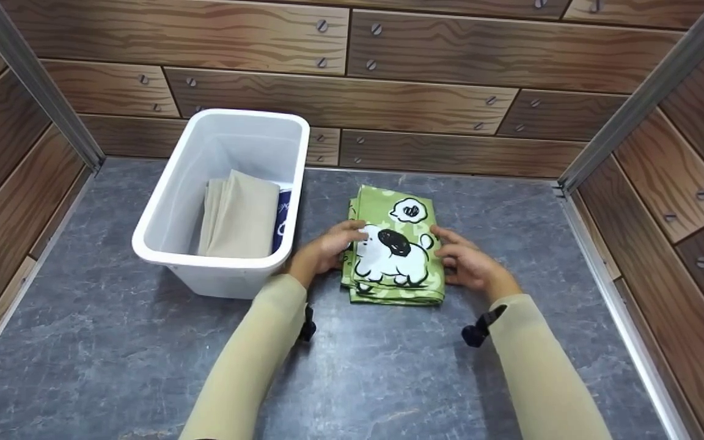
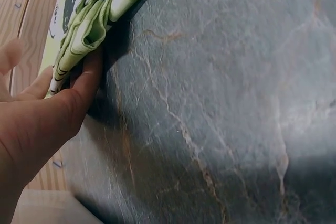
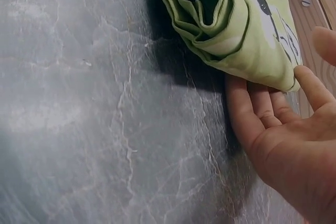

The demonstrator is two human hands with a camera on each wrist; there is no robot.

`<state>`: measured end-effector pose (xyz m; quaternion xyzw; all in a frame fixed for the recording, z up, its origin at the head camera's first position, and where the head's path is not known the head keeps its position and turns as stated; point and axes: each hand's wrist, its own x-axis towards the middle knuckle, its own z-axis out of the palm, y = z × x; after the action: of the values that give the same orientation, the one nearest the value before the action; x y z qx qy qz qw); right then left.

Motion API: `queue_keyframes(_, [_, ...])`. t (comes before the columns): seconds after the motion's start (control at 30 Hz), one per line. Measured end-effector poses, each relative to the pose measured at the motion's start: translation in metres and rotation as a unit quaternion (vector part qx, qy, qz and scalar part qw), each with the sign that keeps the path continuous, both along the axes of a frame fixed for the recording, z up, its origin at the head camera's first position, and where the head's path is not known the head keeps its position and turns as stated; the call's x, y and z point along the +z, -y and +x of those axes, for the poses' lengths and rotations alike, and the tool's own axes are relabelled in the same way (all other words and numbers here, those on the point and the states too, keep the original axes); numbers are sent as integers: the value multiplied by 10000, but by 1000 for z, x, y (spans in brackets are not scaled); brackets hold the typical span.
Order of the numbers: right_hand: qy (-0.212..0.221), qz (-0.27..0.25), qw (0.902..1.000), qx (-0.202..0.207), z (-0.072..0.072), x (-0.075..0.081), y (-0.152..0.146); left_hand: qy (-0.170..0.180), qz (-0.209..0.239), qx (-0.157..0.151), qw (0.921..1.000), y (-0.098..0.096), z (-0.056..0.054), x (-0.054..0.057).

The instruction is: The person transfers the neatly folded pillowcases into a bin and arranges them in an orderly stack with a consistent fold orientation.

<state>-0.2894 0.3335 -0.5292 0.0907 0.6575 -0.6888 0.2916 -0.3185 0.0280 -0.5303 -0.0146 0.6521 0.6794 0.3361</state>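
A folded green cloth (image 1: 396, 250) printed with a white cartoon dog lies on the grey marbled surface, its layers stacked thick toward the near edge. At its left side my left hand (image 1: 330, 245) holds the edge, with a digit over the top and fingers tucked beneath in the left wrist view (image 2: 50, 111). From the right, my right hand (image 1: 471, 264) holds the opposite edge. Several of its fingers (image 3: 252, 111) go under the folds, while the index finger touches the side and the thumb stands apart. The fingertips under the cloth are hidden.
Left of the cloth stands a white plastic bin (image 1: 220, 263), close to my left forearm. Inside it are a folded beige cloth (image 1: 245, 214) and a dark blue item (image 1: 282, 220) with white print. Wood-patterned walls (image 1: 425, 110) enclose the surface at the back and sides.
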Motion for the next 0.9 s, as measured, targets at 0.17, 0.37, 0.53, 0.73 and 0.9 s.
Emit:
queue_keyframes(0.17, [-177, -38, 9998, 59, 2, -2, -1, -191, -181, -30, 9996, 1, 2, -1])
queue_keyframes(0.37, [-334, 50, 9994, 36, 4, -4, -1, -269, -192, 13, 9995, 2, 3, -3])
queue_keyframes(0.53, [-376, 133, 9992, 29, 4, -3, 0, -362, -218, 13, 9991, 3, 3, -4])
queue_keyframes(0.73, [-383, 83, 9992, 15, 4, -4, 0, -484, -268, 7, 9985, 3, 3, -5])
queue_keyframes(0.9, [-373, 133, 9992, -20, 5, -4, 1, -499, -306, 25, 9983, 2, 3, -6])
